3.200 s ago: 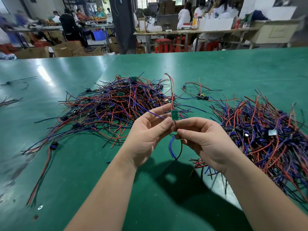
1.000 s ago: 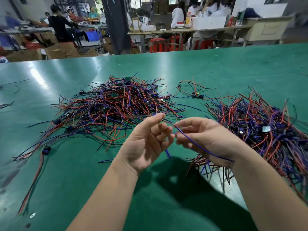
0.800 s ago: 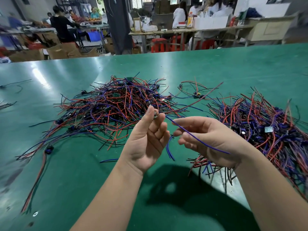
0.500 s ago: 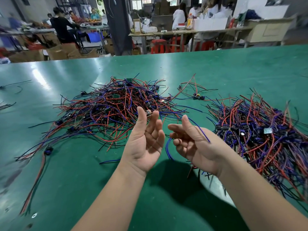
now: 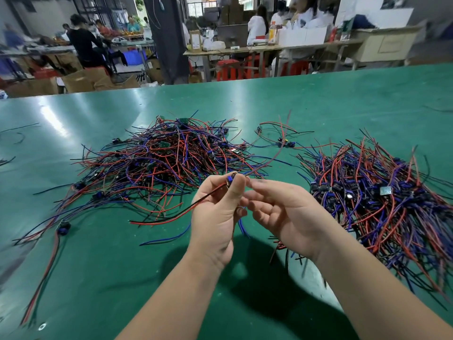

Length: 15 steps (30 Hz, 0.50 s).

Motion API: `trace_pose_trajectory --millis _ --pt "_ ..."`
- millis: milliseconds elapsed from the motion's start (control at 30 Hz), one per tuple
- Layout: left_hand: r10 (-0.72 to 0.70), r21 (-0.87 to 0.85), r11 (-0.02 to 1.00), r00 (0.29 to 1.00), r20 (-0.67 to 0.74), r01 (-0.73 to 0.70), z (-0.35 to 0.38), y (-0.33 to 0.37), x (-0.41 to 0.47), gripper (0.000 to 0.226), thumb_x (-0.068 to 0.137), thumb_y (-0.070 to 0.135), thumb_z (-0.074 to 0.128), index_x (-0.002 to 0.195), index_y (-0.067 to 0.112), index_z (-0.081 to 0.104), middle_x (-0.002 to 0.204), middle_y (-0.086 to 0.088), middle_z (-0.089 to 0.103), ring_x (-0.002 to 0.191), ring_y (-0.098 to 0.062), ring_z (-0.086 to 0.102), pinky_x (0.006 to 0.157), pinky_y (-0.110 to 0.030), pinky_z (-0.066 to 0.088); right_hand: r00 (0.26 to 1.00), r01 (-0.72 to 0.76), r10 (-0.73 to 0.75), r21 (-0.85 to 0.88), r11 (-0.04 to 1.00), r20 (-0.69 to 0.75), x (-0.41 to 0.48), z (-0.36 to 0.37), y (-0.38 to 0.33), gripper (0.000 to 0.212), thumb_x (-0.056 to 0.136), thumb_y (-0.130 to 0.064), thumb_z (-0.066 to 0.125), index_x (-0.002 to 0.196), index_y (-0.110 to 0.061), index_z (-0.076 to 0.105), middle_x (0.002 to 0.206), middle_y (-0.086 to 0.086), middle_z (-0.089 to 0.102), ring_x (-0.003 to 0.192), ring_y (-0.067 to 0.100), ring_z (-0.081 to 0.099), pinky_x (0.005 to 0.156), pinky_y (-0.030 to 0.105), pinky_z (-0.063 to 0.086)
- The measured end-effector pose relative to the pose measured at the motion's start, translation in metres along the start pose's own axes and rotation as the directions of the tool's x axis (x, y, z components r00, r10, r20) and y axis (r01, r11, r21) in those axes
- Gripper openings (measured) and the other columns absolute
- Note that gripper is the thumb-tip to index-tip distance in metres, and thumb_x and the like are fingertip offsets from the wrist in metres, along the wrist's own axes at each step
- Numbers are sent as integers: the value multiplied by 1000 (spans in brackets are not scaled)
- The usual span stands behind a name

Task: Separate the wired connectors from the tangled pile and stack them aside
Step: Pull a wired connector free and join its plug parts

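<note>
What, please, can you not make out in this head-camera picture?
Head view: connector, mostly covered by the thumb of the left hand.
Head view: whether the right hand pinches a wire; its own fingers hide the contact.
Head view: right pile, cut off by the right edge.

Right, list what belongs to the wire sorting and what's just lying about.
Job in hand:
- left hand, pinching a connector
- right hand, close beside it
- tangled pile
- right-hand pile

Lying about:
- loose wires at far left
- cardboard boxes
- red stools
- bottle
</note>
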<state>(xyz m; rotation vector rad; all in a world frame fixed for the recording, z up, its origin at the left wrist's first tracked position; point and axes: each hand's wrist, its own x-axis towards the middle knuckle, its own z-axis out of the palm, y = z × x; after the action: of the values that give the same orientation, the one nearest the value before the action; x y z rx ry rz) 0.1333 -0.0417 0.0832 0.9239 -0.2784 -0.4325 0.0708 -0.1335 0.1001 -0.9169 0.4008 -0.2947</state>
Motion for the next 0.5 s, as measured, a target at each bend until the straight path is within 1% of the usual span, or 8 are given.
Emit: trace_pose_trajectory --millis 67,167,267,333,400,433,467,500 --pt "89 95 991 994 69 -95 -1 -1 0 14 57 27 78 65 22 67 64 3 68 48 -6 56 46 -15 44 997 33 -31 -14 999 77 0 1 1 17 63 -25 72 74 -12 74 65 -1 64 52 4 53 49 11 43" --pt "218 260 927 952 216 -272 -3 -3 -1 18 65 14 82 69 24 68 66 5 64 56 -10 48 52 -19 39 993 104 -106 42 994 48 1 1 2 15 62 -22 69 69 -10 75 65 -1 67 56 3 57 53 11 46" --pt "240 403 840 916 322 -362 -6 1 -1 19 70 12 76 83 24 71 63 10 58 54 -7 40 51 -18 34 990 138 -137 123 983 -12 3 -2 -2 7 62 -14 68 65 -8 70 64 2 65 54 5 59 51 13 48" --pt "214 453 810 906 364 -373 -9 3 1 33 74 5 65 91 30 75 65 7 62 54 -11 44 53 -22 38 989 146 -144 95 985 -23 2 -6 -9 4 61 -12 68 58 -11 70 60 0 62 48 4 54 47 12 46" --pt "133 416 858 913 386 -301 -9 8 1 48 70 -3 54 88 35 77 69 5 69 58 -10 56 55 -22 47 992 128 -128 16 992 9 0 -11 -18 6 61 -11 68 57 -13 71 58 -1 61 45 3 51 46 11 44" --pt "51 343 919 921 385 -194 -9 11 1 48 68 -6 54 86 31 78 73 3 72 61 -9 63 54 -21 50 993 113 -112 -23 993 38 -2 -14 -22 6 61 -10 67 59 -13 71 59 -1 61 45 3 50 47 11 44" --pt "-65 248 968 919 389 -36 -9 14 2 42 66 -5 58 84 26 79 75 0 74 65 -10 68 52 -20 52 993 100 -96 -59 993 71 -4 -17 -26 5 61 -10 67 59 -13 72 59 0 61 46 3 51 47 12 45" --pt "-199 158 977 894 402 146 -10 18 3 32 66 3 61 84 22 79 77 -4 74 66 -14 71 51 -21 53 991 90 -81 -93 992 102 -6 -20 -30 5 60 -10 67 59 -13 72 59 0 60 46 3 52 47 12 45"
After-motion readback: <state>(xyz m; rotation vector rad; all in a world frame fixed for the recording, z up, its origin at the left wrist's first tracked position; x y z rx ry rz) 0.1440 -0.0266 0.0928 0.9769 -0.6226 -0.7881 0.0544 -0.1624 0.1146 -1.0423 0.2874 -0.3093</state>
